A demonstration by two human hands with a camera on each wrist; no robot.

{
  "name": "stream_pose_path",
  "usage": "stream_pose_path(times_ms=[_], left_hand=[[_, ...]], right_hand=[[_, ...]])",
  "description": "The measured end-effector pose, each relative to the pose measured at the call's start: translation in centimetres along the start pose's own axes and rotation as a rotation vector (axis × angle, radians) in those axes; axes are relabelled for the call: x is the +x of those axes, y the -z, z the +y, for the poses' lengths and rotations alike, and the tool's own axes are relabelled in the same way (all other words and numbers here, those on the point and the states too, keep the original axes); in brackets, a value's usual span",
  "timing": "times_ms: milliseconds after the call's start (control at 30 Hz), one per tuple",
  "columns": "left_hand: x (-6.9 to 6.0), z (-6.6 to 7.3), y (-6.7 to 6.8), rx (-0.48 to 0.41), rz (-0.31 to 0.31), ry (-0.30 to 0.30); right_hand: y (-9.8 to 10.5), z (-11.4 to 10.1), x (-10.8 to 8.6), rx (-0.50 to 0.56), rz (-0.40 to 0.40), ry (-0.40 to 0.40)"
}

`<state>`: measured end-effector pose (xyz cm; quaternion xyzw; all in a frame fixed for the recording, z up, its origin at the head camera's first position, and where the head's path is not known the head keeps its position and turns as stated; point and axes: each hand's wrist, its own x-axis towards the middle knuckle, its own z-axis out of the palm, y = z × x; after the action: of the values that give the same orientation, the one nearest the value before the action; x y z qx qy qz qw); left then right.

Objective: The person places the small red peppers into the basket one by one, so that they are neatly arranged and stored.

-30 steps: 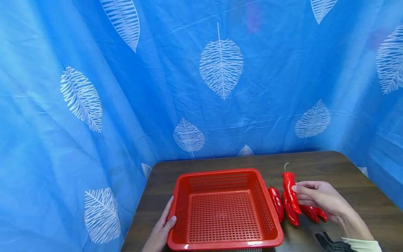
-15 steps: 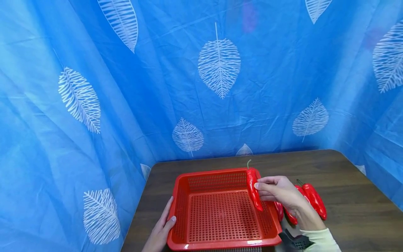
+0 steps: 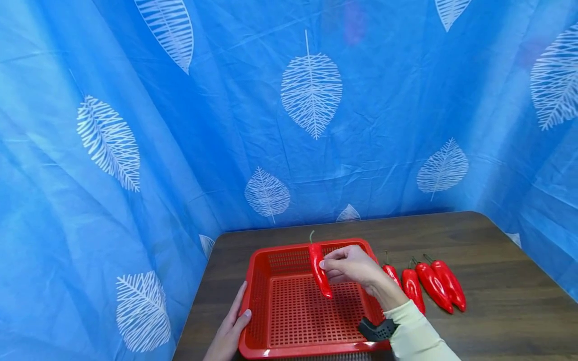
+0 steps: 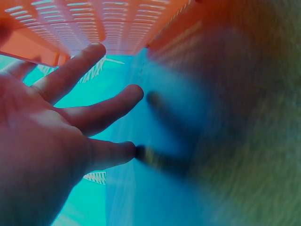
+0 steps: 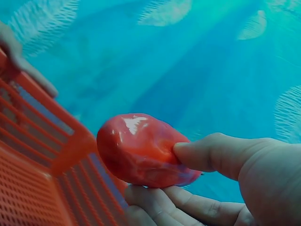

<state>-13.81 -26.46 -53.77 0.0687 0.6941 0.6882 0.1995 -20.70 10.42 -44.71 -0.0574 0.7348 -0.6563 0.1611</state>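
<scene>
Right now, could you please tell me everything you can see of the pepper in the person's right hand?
The pepper is long, slender and glossy red, with a thin, curved green stem. Its shiny skin looks firm, with shallow dents and bright highlights. The right hand pinches it near the middle, between thumb and fingers. It is tilted, stem end up, its lower tip slanting toward the right of the head view. It is held over the red basket, apparently clear of the floor.

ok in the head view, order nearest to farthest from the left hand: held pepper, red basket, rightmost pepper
1. Red basket, left hand at its left side
2. Held pepper, in the right hand, over the basket
3. Rightmost pepper, right of the basket
</scene>
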Motion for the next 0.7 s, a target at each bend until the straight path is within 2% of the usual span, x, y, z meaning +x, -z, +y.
stream_pose_path(times_ms=[267,500,567,700], left_hand=[[0.0,0.1,-0.2,-0.021,-0.015,-0.005],[0.2,-0.3,0.3,-0.012,-0.026,-0.021],[0.3,-0.4,0.4,0.012,-0.037,-0.047],[0.4,-0.6,0.5,0.027,-0.035,-0.059]], right_hand=[[-3.9,0.9,2.0,-0.028,-0.052,-0.064],[-6.6,1.7,3.9,-0.021,-0.104,-0.091],[-7.3,1.8,4.2,-0.022,-0.106,-0.098],[-8.6,2.2,4.7,-0.024,-0.088,-0.112]])
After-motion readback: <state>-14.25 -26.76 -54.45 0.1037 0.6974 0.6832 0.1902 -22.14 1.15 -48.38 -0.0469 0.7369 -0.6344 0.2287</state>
